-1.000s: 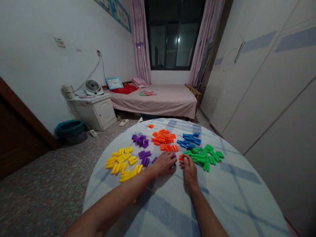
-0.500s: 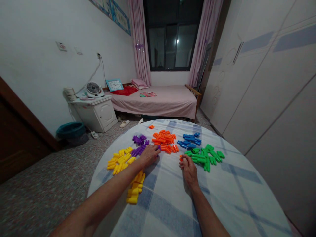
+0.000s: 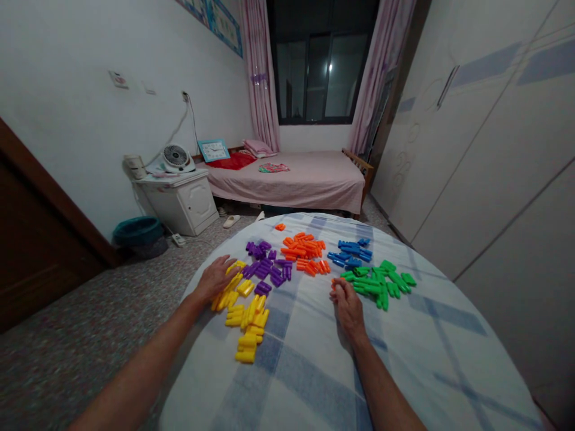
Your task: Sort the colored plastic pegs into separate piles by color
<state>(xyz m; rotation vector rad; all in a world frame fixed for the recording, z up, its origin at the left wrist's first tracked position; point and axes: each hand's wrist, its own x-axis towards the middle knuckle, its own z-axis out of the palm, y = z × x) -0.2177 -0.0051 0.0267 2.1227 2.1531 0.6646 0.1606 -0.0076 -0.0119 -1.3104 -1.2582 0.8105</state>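
Small rounded plastic building pieces lie sorted by colour on the table. My left hand (image 3: 214, 278) rests at the yellow pieces (image 3: 247, 317), fingers stretched out over the farther part of that group and partly hiding it. Just right of that hand are the purple pieces (image 3: 264, 269). My right hand (image 3: 348, 305) is curled beside the green pieces (image 3: 377, 281), with an orange piece (image 3: 335, 281) at its fingertips, mostly covered by them. Beyond and between the hands sit the orange pieces (image 3: 302, 246) and the blue pieces (image 3: 350, 254).
A round table with a checked cloth (image 3: 309, 371) fills the foreground. One small orange cluster (image 3: 280, 227) lies apart near the far edge. Behind are a bed (image 3: 305, 176), a white cabinet (image 3: 191, 203) with a fan (image 3: 177, 157), a bin (image 3: 139, 233) and a wardrobe (image 3: 485, 179).
My left hand has moved left from the purple pieces to the yellow ones, uncovering purple pieces nearer the middle. The right hand stays near the green pieces. The view has shifted slightly.
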